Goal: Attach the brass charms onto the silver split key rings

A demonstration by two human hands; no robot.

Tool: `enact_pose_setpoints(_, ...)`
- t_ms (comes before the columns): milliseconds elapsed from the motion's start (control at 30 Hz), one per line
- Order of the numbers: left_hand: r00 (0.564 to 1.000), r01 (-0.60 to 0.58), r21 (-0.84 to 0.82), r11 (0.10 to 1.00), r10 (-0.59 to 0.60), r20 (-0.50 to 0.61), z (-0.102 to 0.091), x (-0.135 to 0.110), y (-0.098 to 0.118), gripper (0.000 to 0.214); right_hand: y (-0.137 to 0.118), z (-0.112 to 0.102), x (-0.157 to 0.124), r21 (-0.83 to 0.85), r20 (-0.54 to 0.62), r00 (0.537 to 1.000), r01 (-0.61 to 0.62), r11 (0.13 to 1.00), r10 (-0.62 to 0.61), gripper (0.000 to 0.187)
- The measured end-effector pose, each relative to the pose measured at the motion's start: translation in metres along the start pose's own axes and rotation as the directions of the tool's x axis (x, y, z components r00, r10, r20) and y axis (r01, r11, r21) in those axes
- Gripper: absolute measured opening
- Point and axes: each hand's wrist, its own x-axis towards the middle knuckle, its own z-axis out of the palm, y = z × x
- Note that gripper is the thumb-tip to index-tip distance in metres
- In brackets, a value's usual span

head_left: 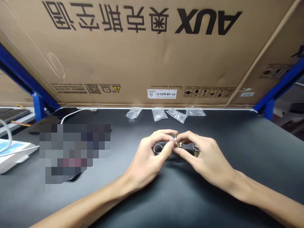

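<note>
My left hand (152, 155) and my right hand (201, 155) meet fingertip to fingertip over the black table (180, 196). Between them they pinch a small metal ring with a brass-coloured piece (177, 143). A silver ring (157, 148) shows under the curled fingers of my left hand. Another ring with a brass piece (196, 150) sits by the fingers of my right hand; whether it lies on the table or is held I cannot tell.
Several small clear plastic bags (163, 113) lie along the table's far edge, in front of a large cardboard box (147, 53). Blue frame posts (38, 106) stand at both sides. A white cable (71, 114) and a white device (14, 153) are at the left, beside a blurred patch.
</note>
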Motion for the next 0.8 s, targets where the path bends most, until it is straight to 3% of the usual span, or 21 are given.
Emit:
enact_pose_setpoints(100,0.999,0.028,-0.003,1.0,-0.028,0.019,-0.002,0.001,0.002,0.022,0.004,0.001,0.0,0.078,-0.027,0.999,-0.042,0.996,0.044,0.015)
enact_pose_setpoints(167,0.999,0.031,-0.002,1.0,-0.03,0.041,-0.002,0.001,0.003,0.021,0.008,0.002,0.0,0.043,-0.04,0.999,-0.018,0.999,0.02,0.018)
enact_pose_setpoints(300,1.0,0.009,0.037,0.999,-0.01,0.015,0.001,-0.001,0.0,0.011,0.017,0.002,-0.001,-0.163,-0.042,0.982,0.173,0.971,-0.182,0.011)
enact_pose_setpoints(533,0.998,0.037,0.115,0.993,-0.031,-0.052,-0.002,0.0,0.002,0.013,0.02,-0.007,0.003,-0.476,0.002,0.901,0.382,0.792,-0.433,0.015)
enact_pose_setpoints(667,1.0,0.015,0.294,0.956,-0.014,-0.008,-0.009,0.005,0.005,0.02,0.022,-0.011,0.004,-0.41,0.083,0.881,0.456,0.79,-0.465,0.015)
enact_pose_setpoints(800,0.985,0.074,0.161,0.984,-0.098,0.145,-0.012,0.007,0.002,0.024,0.023,-0.011,0.001,-0.304,0.153,0.89,0.455,0.837,-0.429,0.022)
